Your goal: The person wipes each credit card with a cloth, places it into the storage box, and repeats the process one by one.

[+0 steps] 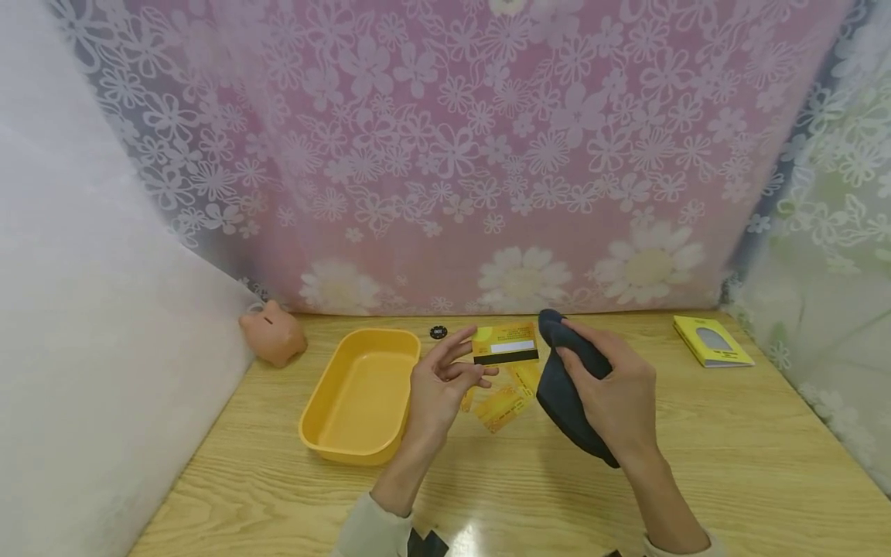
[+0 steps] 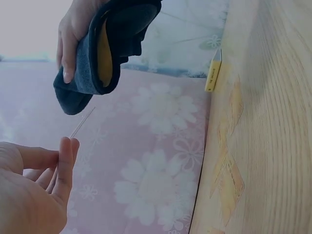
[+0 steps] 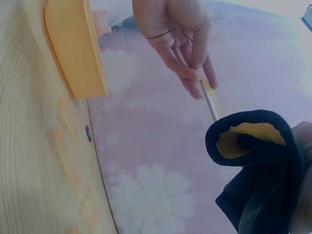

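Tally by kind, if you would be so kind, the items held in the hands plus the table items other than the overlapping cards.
Card, in the left hand: 1
Dark blue fabric item, in the right hand: 1
Yellow tub: 1
Piggy bank: 1
Black chip: 1
Flat yellow item: 1
Total: 6

At the lower left, the left hand [image 2: 41,190] pinches a thin card [image 2: 83,122], seen nearly edge-on, its far end near a dark blue pouch [image 2: 84,78]. The right hand [image 2: 73,36] grips the pouch from above, and a yellow inside shows through its opening. Along the right runs the bench [image 2: 282,126], bearing overlapping yellow cards [image 2: 230,180] and a yellow packet [image 2: 213,73]; flowered cloth [image 2: 156,183] hangs behind.
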`<state>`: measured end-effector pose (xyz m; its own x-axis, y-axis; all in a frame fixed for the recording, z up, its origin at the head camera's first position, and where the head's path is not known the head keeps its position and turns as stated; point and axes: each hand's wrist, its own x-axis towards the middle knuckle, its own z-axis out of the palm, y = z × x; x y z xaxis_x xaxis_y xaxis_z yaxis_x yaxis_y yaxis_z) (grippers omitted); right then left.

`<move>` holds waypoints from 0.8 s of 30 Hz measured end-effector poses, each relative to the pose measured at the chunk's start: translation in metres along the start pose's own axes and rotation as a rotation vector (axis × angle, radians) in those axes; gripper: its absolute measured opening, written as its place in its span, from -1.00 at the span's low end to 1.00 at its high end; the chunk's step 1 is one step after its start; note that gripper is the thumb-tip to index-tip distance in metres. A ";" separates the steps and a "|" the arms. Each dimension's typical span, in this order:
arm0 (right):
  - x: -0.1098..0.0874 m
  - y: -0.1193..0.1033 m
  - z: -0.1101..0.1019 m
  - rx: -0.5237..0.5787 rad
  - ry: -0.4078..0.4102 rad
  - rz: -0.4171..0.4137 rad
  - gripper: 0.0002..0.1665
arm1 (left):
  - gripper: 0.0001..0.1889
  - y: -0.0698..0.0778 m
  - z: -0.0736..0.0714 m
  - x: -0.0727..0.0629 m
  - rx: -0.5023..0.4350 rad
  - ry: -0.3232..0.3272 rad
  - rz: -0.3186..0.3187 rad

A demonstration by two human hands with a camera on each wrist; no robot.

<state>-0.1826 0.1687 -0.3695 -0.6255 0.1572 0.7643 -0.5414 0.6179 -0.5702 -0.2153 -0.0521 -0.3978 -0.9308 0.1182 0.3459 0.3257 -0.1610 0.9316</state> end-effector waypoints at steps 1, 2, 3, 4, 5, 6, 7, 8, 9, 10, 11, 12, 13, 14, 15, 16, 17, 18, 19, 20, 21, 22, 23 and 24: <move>0.000 -0.001 0.000 0.004 0.005 -0.006 -0.47 | -0.48 0.000 0.000 0.000 -0.002 -0.001 -0.002; 0.000 -0.002 0.000 0.009 0.007 -0.017 -0.46 | -0.48 0.000 0.000 0.000 -0.003 -0.001 -0.003; -0.001 -0.004 0.001 0.020 0.004 -0.032 -0.45 | -0.47 0.000 0.001 0.000 -0.005 -0.001 -0.003; -0.002 -0.005 0.002 0.031 -0.001 -0.049 -0.44 | -0.47 0.000 0.001 0.000 -0.007 -0.002 -0.004; -0.003 -0.006 0.004 0.046 -0.011 -0.064 -0.43 | -0.47 0.000 0.002 0.000 -0.008 -0.005 -0.005; -0.004 -0.008 0.007 0.061 -0.024 -0.078 -0.42 | -0.47 -0.001 0.002 0.000 -0.008 -0.008 -0.005; -0.006 -0.009 0.010 0.077 -0.039 -0.090 -0.41 | -0.47 -0.001 0.003 0.000 -0.006 -0.011 -0.007; -0.008 -0.011 0.013 0.091 -0.055 -0.100 -0.41 | -0.47 -0.002 0.003 0.000 -0.005 -0.012 -0.010; -0.010 -0.012 0.016 0.105 -0.071 -0.107 -0.40 | -0.46 -0.002 0.004 0.000 -0.002 -0.012 -0.011; -0.012 -0.014 0.019 0.120 -0.086 -0.110 -0.40 | -0.46 -0.003 0.004 0.000 0.000 -0.011 -0.014; -0.014 -0.015 0.022 0.134 -0.101 -0.111 -0.40 | -0.47 -0.003 0.004 0.000 0.004 -0.011 -0.016; -0.016 -0.017 0.025 0.145 -0.113 -0.115 -0.40 | -0.47 -0.003 0.004 0.000 0.004 -0.011 -0.015; -0.018 -0.018 0.027 0.154 -0.124 -0.116 -0.41 | -0.47 -0.004 0.005 0.000 0.005 -0.010 -0.014; -0.020 -0.020 0.030 0.162 -0.135 -0.117 -0.41 | -0.47 -0.004 0.005 0.000 0.004 -0.011 -0.011; -0.021 -0.021 0.032 0.167 -0.144 -0.119 -0.41 | -0.48 -0.004 0.005 0.000 0.005 -0.012 -0.009; -0.022 -0.022 0.034 0.177 -0.153 -0.118 -0.42 | -0.49 -0.004 0.005 0.000 0.005 -0.013 -0.007; -0.024 -0.023 0.035 0.183 -0.160 -0.119 -0.42 | -0.49 -0.004 0.005 0.000 0.006 -0.015 -0.004; -0.025 -0.024 0.037 0.191 -0.166 -0.120 -0.43 | -0.50 -0.004 0.005 -0.001 0.011 -0.014 -0.001; -0.025 -0.024 0.038 0.197 -0.170 -0.118 -0.43 | -0.50 -0.004 0.005 -0.001 0.016 -0.010 -0.001; -0.026 -0.025 0.039 0.199 -0.172 -0.118 -0.44 | -0.50 -0.004 0.005 -0.001 0.024 -0.008 0.000; -0.027 -0.025 0.040 0.200 -0.173 -0.119 -0.44 | -0.50 -0.004 0.005 -0.001 0.031 -0.005 -0.001; -0.027 -0.025 0.041 0.207 -0.173 -0.116 -0.44 | -0.50 -0.004 0.005 -0.001 0.037 -0.002 -0.002; -0.027 -0.025 0.041 0.202 -0.172 -0.116 -0.44 | -0.50 -0.004 0.005 -0.001 0.041 0.000 -0.002; -0.028 -0.024 0.041 0.198 -0.169 -0.116 -0.44 | -0.50 -0.004 0.005 -0.001 0.044 0.001 -0.003</move>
<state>-0.1752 0.1176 -0.3893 -0.6284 -0.0467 0.7765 -0.7038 0.4594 -0.5419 -0.2147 -0.0467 -0.4016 -0.9319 0.1179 0.3430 0.3300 -0.1173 0.9367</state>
